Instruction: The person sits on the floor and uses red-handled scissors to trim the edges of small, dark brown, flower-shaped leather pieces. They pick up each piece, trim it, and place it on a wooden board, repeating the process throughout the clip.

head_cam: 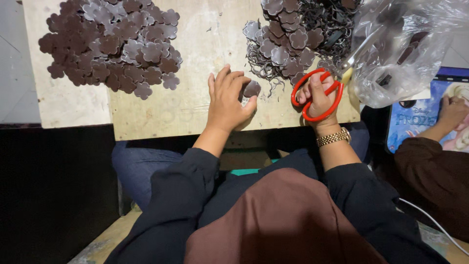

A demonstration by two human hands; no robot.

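Note:
My left hand rests on the wooden board and pinches a small brown flower-shaped cutout between thumb and fingers. My right hand grips red-handled scissors, fingers through the loops, blades pointing up to the right toward a plastic bag. A gold watch sits on my right wrist. Just above both hands lies a pile of brown flower shapes mixed with thin cut scraps.
A large heap of finished brown flower cutouts covers the board's far left. A clear plastic bag holding dark pieces lies at the right. Another person's hand and brown sleeve rest on a blue picture box.

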